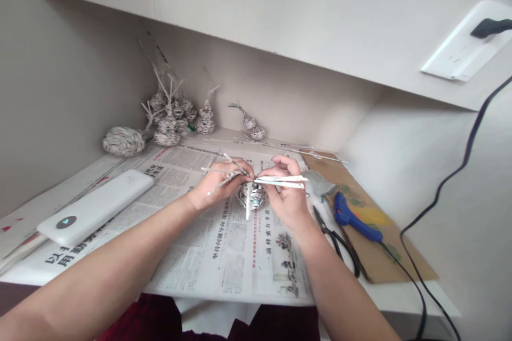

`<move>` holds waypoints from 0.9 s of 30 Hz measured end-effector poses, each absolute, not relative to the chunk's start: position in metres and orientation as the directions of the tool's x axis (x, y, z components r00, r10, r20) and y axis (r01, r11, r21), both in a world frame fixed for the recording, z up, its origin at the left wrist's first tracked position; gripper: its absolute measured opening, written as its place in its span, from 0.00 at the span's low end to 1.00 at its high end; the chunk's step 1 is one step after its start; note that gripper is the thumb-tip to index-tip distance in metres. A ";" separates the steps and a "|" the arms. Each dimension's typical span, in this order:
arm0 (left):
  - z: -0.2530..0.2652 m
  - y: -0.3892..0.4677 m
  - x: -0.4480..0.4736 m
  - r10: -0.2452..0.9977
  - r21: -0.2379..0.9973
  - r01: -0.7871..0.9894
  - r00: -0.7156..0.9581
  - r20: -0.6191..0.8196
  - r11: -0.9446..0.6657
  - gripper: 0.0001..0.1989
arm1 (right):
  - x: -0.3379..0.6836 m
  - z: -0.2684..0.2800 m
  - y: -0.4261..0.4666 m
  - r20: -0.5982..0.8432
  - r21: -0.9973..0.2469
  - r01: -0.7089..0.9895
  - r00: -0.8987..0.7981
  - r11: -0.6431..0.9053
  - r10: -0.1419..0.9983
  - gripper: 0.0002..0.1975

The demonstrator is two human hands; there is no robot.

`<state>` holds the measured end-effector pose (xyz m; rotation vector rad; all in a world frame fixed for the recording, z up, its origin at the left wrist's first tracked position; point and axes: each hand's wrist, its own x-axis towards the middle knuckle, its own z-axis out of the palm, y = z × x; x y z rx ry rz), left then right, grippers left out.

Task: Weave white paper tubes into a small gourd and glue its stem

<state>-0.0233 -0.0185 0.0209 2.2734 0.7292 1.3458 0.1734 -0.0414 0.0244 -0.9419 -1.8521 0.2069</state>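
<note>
A small round woven body of rolled newspaper (252,197) rests on the newspaper sheets between my hands. Several rolled paper strips stick out from its top. My left hand (228,178) is closed on some of these paper strips, whose ends fan out to the left past the fingers. With thumb and fingers pinched at the top of the weave, my right hand (286,186) holds paper strips (280,182) that point right across the hand. The fingertips of both hands nearly meet above the woven body. Part of its top is hidden behind the fingers.
Several woven paper gourds (167,130) stand at the back left. A white power bank (96,205) lies left on the newspaper (192,261). To the right are black scissors (338,242), a blue glue gun (354,218) with a cable, and cardboard (384,256). Thin paper sticks (280,146) lie behind.
</note>
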 end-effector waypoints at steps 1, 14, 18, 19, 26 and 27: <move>0.022 -0.019 -0.024 0.617 0.577 0.234 0.416 0.668 -0.782 0.08 | 0.173 0.026 -0.042 0.727 -0.472 0.531 -0.217 0.704 0.651 0.07; 0.021 -0.019 -0.023 0.632 0.659 0.145 0.492 0.599 -0.738 0.08 | 0.171 0.009 -0.029 0.306 -0.940 0.104 -0.166 0.325 0.937 0.08; 0.025 -0.022 -0.022 0.611 0.636 0.142 0.492 0.620 -0.759 0.08 | 0.174 0.009 -0.029 0.364 -0.923 0.048 -0.209 0.381 0.908 0.08; 0.026 -0.022 -0.022 0.608 0.628 0.151 0.496 0.620 -0.764 0.08 | 0.174 0.009 -0.029 0.361 -0.927 0.027 -0.218 0.375 0.907 0.08; 0.029 -0.022 -0.027 0.590 0.633 0.133 0.544 0.596 -0.762 0.10 | 0.171 0.008 -0.029 0.313 -0.949 -0.029 -0.186 0.313 0.931 0.12; 0.029 -0.022 -0.027 0.588 0.634 0.128 0.545 0.598 -0.763 0.10 | 0.170 0.009 -0.029 0.307 -0.951 -0.032 -0.192 0.307 0.932 0.11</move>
